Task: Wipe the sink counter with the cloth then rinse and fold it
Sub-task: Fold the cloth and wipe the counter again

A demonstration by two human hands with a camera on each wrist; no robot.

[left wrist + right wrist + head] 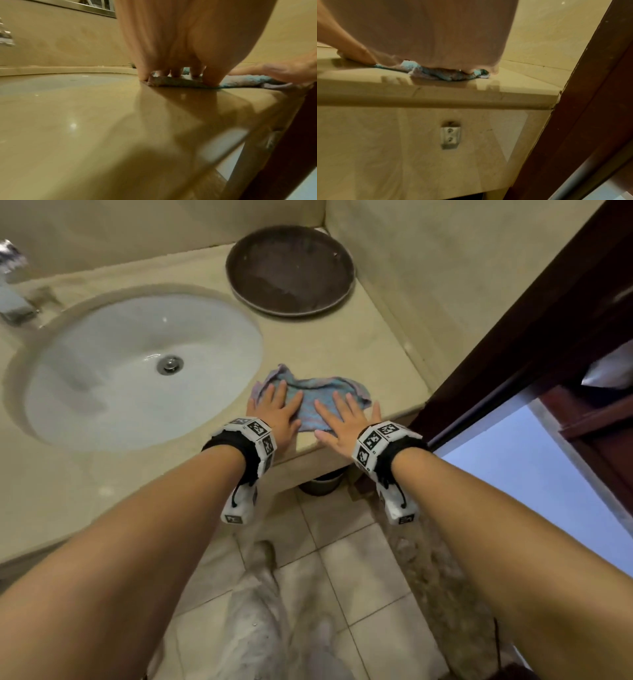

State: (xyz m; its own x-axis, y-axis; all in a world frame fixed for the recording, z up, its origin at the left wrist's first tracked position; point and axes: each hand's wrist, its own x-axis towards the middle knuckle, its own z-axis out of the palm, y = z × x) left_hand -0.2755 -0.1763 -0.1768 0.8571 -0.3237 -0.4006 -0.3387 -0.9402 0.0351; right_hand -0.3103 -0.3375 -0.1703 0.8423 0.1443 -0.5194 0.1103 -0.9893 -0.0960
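A: Cloth point(310, 402) lies flat on counter point(342, 347), front edge, just right of sink point(137, 364).

B: Left hand point(279, 414), right hand point(346, 422) press it, fingers straight, slightly spread. Keep palms flat; smooth outward before folding.

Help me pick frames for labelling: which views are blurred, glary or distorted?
Head view: sharp on the blue-pink terry cloth and both flat hands, chrome faucet smeared, edges bowed. Left wrist view: soft, ceiling-light glints on the glossy beige stone counter. Right wrist view: dim, palm blurred.
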